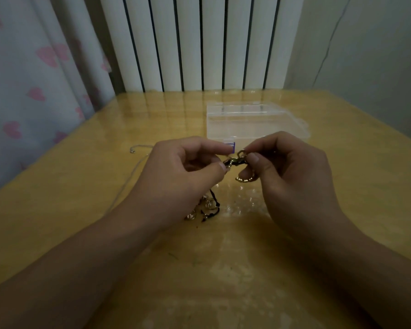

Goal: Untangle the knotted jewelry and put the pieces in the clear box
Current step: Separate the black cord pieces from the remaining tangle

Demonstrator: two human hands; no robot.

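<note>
Fingers of left hand (188, 167) curled, thumb and forefinger pinching one end of gold clasp (235, 160). Right hand (287, 169) curled likewise, pinching clasp's ring end, with gold beaded chain (246, 178) looping below fingers. Black cord with small rings (209, 206) hanging from left-hand side down to yellow table (81, 186). Clear box (252, 121) just behind hands, lid closed, purple label (231, 147) at near edge, writing unreadable. Thin pale chain (138, 148) left of hands.
</note>
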